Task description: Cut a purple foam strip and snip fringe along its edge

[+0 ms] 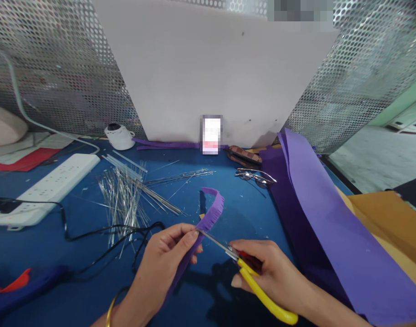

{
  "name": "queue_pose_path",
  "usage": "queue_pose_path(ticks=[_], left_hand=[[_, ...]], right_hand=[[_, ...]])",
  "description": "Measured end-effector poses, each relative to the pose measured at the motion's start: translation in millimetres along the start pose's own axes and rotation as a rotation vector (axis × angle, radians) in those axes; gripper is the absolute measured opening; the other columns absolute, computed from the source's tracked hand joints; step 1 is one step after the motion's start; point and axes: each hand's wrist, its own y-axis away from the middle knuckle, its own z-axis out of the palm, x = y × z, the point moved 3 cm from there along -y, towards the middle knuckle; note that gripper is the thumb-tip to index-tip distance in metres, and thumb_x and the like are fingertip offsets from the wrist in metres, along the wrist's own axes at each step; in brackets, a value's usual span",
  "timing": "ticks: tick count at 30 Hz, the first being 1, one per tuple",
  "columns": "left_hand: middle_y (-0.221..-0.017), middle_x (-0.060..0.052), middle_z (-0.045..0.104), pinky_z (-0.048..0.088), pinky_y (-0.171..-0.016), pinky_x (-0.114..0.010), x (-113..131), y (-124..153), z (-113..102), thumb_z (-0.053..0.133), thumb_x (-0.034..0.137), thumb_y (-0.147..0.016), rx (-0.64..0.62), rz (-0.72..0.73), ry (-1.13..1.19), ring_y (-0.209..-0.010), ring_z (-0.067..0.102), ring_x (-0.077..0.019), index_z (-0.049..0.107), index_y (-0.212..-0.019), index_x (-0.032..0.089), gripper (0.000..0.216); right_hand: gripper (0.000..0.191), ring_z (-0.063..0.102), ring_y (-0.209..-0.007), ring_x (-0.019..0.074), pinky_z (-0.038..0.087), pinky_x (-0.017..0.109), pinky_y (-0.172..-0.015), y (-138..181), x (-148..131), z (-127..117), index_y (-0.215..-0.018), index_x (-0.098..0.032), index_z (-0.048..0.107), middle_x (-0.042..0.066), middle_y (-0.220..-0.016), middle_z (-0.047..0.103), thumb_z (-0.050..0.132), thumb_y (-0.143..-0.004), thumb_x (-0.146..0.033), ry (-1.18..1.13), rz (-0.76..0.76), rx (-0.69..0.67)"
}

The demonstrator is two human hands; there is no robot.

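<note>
A narrow purple strip [213,215], its far part fringed with short cuts along one edge and curling over at the end, is pinched in my left hand [173,252]. My right hand [262,265] grips yellow-handled scissors [258,290]. Their blades point up and left and meet the strip's edge just beside my left thumb. Part of the strip runs down behind my left hand. The fingers inside the scissor handles are partly hidden.
Thin metal wires [126,200] lie in a pile at left near a white power strip [57,186], black cable and blue glue gun [27,286]. Large purple sheets [330,218] stand along the right. Eyeglasses [255,177], a checked case [243,156] and a phone [211,135] are at the back.
</note>
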Motion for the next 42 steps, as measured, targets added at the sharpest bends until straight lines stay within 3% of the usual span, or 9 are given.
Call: queue_pose_path(ticks=[10, 23, 28, 42], left_hand=[[-0.054, 0.002, 0.062, 0.04, -0.049, -0.016, -2.4, -1.1, 2.2, 0.081, 0.033, -0.066, -0.037, -0.173, 0.248, -0.049, 0.05, -0.0072, 0.069, -0.064, 0.016, 0.021], [-0.058, 0.002, 0.067, 0.042, -0.054, -0.018, 2.6, -0.2, 3.3, 0.078, 0.031, -0.07, -0.007, -0.069, 0.073, -0.053, 0.053, -0.0089, 0.071, -0.07, 0.017, 0.016], [-0.058, 0.002, 0.066, 0.041, -0.053, -0.018, 5.1, 0.6, 1.8, 0.078, 0.031, -0.068, 0.044, -0.05, 0.052, -0.052, 0.052, -0.0088, 0.072, -0.07, 0.017, 0.015], [-0.057, 0.0, 0.066, 0.041, -0.053, -0.021, 8.8, 2.0, 4.0, 0.075, 0.032, -0.069, 0.041, -0.002, -0.04, -0.052, 0.052, -0.0106, 0.073, -0.07, 0.016, 0.016]], right_hand=[[0.037, 0.028, -0.058, 0.0091, 0.021, 0.022, -0.051, -1.9, 7.0, 3.5, -0.067, -0.018, 0.046, -0.008, -0.061, 0.032, 0.075, -0.077, -0.039, -0.138, 0.042, -0.073], [0.022, 0.034, -0.06, 0.0104, 0.029, 0.021, -0.054, -2.5, 4.8, 1.0, -0.084, -0.018, 0.065, -0.006, -0.065, 0.04, 0.076, -0.076, -0.035, -0.039, 0.02, 0.0], [0.037, 0.046, -0.065, 0.0138, 0.034, 0.022, -0.058, 0.6, 4.9, -0.6, -0.103, -0.024, 0.068, -0.003, -0.077, 0.056, 0.081, -0.069, -0.028, 0.08, 0.026, 0.037], [0.035, 0.046, -0.064, 0.0136, 0.033, 0.023, -0.057, 1.0, 4.6, -0.1, -0.101, -0.024, 0.069, -0.004, -0.074, 0.055, 0.083, -0.07, -0.032, 0.108, 0.007, 0.055]])
